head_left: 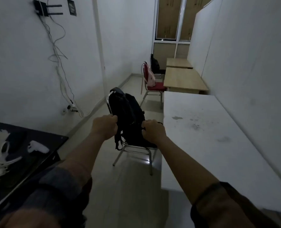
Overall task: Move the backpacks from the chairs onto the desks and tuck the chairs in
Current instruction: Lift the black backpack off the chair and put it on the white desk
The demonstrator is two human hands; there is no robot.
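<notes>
A black backpack (130, 116) stands upright on the nearest metal-framed chair (136, 149), which sits pulled out to the left of a white desk (207, 137). My left hand (106, 127) grips the backpack's left side and my right hand (153, 131) grips its right side. Farther back, a pink backpack (150, 76) rests on a red-seated chair (154, 87) beside a wooden desk (184, 79). Beyond it, another black backpack (155, 64) sits on a third chair, mostly hidden, next to a second wooden desk (178, 63).
A dark table (37, 155) with white items stands at the lower left. Cables hang down the left wall to a socket (70, 108). Tiled floor (128, 186) runs between the left wall and the desks along the right wall.
</notes>
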